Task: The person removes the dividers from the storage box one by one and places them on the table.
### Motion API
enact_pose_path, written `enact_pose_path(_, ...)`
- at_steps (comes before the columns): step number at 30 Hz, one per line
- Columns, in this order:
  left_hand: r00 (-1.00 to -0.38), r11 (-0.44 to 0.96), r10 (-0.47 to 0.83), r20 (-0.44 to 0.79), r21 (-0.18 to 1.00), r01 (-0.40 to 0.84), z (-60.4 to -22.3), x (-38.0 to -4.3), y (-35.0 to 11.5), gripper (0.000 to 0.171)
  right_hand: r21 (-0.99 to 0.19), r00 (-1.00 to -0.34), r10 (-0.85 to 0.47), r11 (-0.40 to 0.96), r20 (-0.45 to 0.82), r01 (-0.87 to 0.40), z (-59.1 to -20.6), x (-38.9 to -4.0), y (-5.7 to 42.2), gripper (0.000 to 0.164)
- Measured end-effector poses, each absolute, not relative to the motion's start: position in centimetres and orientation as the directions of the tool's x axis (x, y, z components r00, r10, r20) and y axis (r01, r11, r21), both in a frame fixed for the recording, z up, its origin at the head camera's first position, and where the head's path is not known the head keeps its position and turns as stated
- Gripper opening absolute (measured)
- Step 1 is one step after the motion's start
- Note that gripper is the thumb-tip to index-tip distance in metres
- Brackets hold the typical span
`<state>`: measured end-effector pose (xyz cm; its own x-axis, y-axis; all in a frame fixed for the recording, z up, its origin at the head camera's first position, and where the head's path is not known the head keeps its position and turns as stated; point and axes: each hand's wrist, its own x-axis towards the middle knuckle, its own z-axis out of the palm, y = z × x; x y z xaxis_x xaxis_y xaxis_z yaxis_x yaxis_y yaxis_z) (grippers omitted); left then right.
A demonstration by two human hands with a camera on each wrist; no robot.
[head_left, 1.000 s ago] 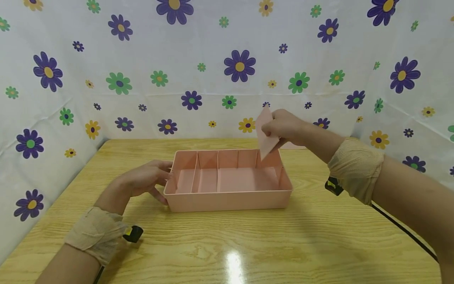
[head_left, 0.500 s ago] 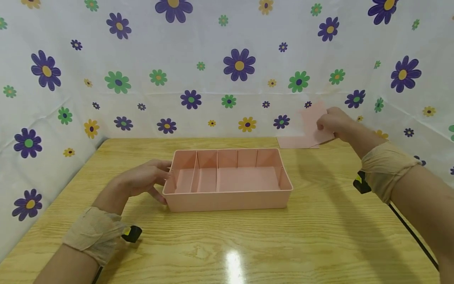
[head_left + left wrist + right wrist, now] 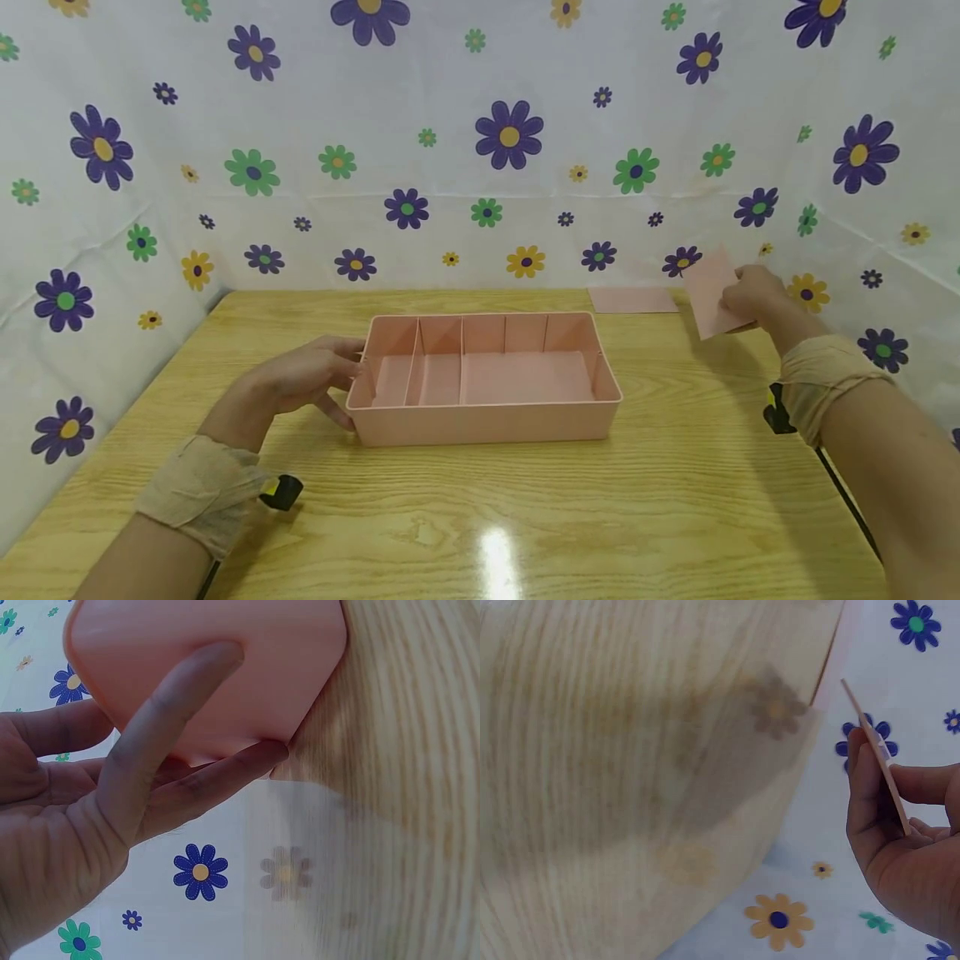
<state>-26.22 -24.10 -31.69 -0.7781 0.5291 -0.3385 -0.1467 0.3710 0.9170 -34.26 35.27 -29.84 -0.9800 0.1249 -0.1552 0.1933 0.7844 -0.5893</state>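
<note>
A pink drawer-organizer box [image 3: 483, 423] sits on the wooden table, with two upright dividers [image 3: 461, 358] splitting its left part into narrow compartments. At its left end my left hand [image 3: 307, 379] rests with fingers extended; in the left wrist view the straight thumb lies against the box's end wall and other fingers reach along its edges. Over the table's far right, my right hand [image 3: 757, 293] pinches a thin pink divider [image 3: 708, 292] between thumb and fingers. That divider [image 3: 881, 765] appears edge-on in the right wrist view. Another flat pink divider [image 3: 632, 300] lies at the table's back edge.
A white flower-print cloth [image 3: 480, 100] hangs behind the table and along both sides. Bare wooden table surface [image 3: 420, 517] stretches in front of the box. Each wrist carries a small black camera [image 3: 282, 493] with a cable.
My right hand has carried the divider from above the box's right end to the far right, past the one lying at the back. The left hand and the box have stayed put.
</note>
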Motion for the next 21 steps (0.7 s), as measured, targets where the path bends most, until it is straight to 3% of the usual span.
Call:
enact_pose_path(10, -0.785, 0.380, 0.513, -0.347, 0.912, -0.154, -31.5, -26.2, -24.2, 0.057, -0.553, -0.985, 0.111, 0.817, -0.135, 0.167, -32.5, -34.9, 37.1, 0.060)
enact_pose_path(21, -0.778, 0.370, 0.521, -0.350, 0.914, -0.164, -31.6, -26.2, -24.2, 0.061, -0.461, -0.987, 0.163, 0.875, -0.007, 0.148, -33.5, -35.2, 37.1, 0.032)
